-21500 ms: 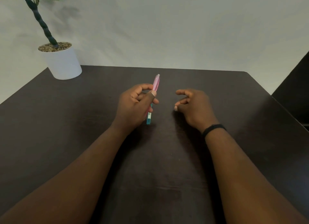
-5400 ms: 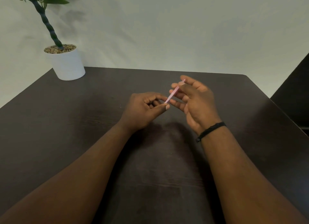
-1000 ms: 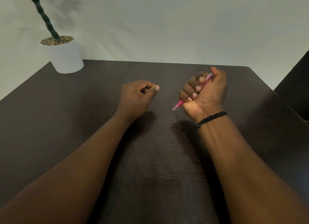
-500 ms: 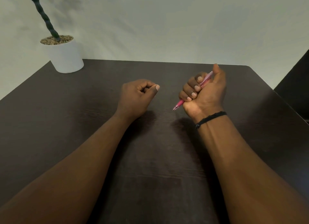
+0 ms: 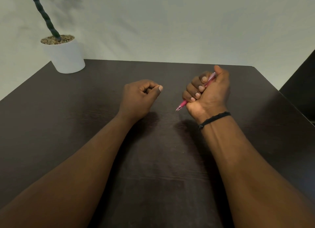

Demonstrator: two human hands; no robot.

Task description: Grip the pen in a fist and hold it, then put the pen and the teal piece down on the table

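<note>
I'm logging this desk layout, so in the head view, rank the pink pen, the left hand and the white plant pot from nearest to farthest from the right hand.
1. Pink pen: gripped inside the right hand, tip pointing down-left.
2. Left hand: fisted, beside it on the table, apart.
3. White plant pot: far left back corner.

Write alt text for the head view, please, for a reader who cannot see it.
The right hand grips a pink pen in its fist, tip pointing down-left above a dark table. The left hand is curled, empty; a white potted plant stands far left.
</note>
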